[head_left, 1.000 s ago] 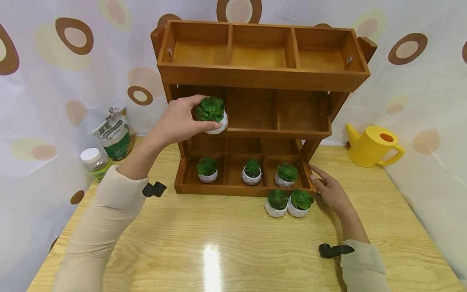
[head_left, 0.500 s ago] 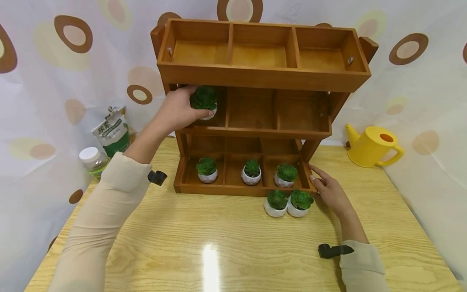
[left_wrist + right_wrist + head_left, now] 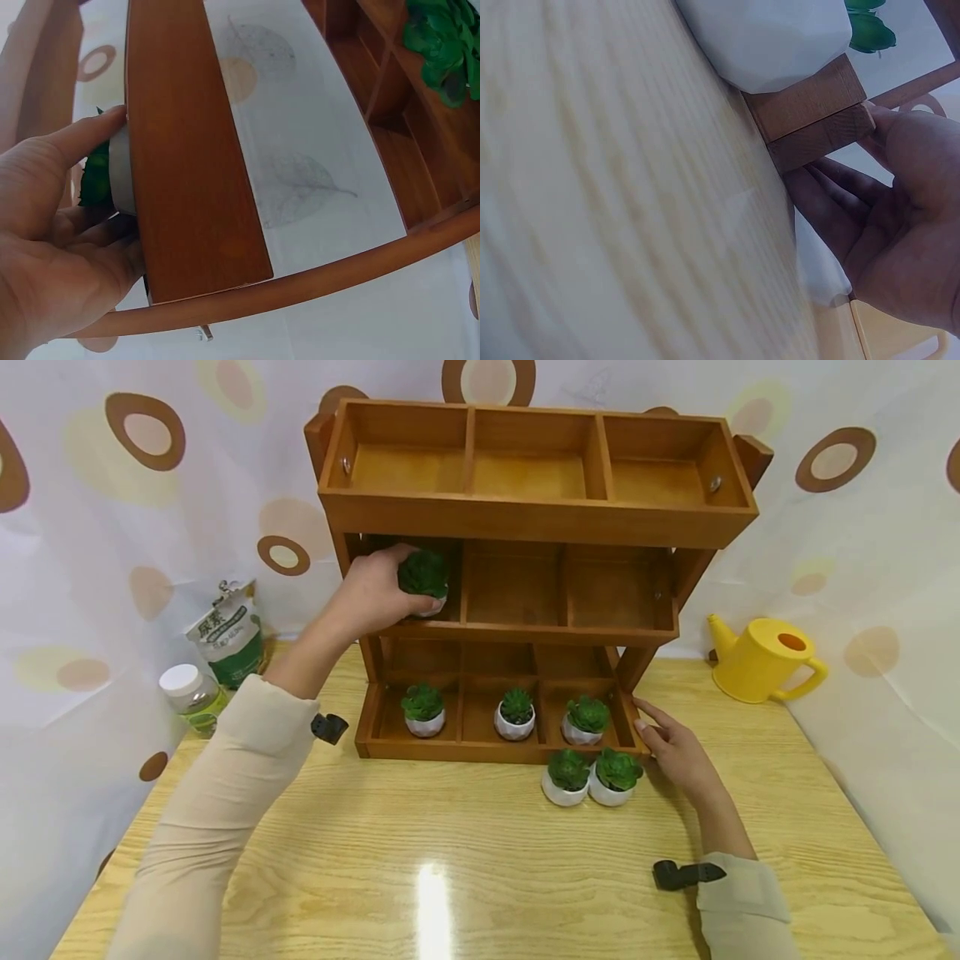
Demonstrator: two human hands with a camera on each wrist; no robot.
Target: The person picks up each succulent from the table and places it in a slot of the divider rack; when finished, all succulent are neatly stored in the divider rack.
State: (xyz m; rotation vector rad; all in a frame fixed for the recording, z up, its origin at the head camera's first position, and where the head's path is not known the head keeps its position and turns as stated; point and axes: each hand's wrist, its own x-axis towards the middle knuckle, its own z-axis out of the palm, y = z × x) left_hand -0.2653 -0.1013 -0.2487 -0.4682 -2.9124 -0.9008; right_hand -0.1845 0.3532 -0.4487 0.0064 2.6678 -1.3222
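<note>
My left hand [image 3: 378, 591] holds a potted succulent [image 3: 424, 573] by its white pot, thumb on the near side, in the left compartment of the middle tier of a wooden plant rack [image 3: 510, 518]. In the left wrist view, the front board [image 3: 191, 157] hides part of the white pot [image 3: 121, 169], and thumb and fingers lie around it. My right hand [image 3: 678, 753] rests against the right end of the bottom tier. Close up in the right wrist view, its thumb touches the edge of the end board [image 3: 821, 139], and its fairly straight fingers [image 3: 829, 202] lie along the outer side.
Three potted succulents [image 3: 424, 710] stand in the bottom tier, one per compartment. Two more succulents [image 3: 567, 775] stand on the table [image 3: 360, 860] before its right end. A yellow watering can [image 3: 765, 660] is at right; a jar [image 3: 193, 697] and a pouch [image 3: 228, 635] are at left.
My left hand has carried the potted succulent from in front of the middle tier back into its left compartment, then slightly lower. My right hand stays at the rack's end.
</note>
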